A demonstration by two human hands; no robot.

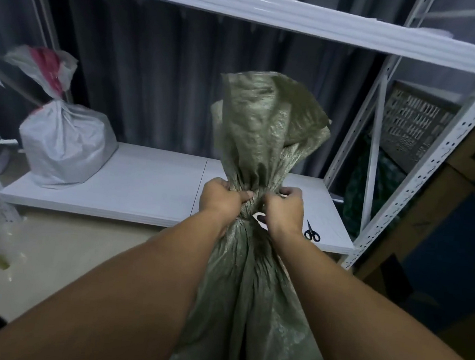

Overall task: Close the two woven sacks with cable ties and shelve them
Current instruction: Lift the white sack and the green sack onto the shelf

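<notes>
Green sack (pixel 249 295): its base runs off the bottom edge, below both forearms. Neck hidden inside the left hand (pixel 221 200) and right hand (pixel 284 209); any tie there can't be made out. White scrap (pixel 260 219) just under the right hand, mostly covered, with a dark mark too small to read. White sack (pixel 64 147), far left of the left hand: tie at its neck too small to tell. Crate (pixel 413 123), up right of the right hand, dim behind the upright; contents unclear.

No readable text, label or number shows anywhere.
</notes>
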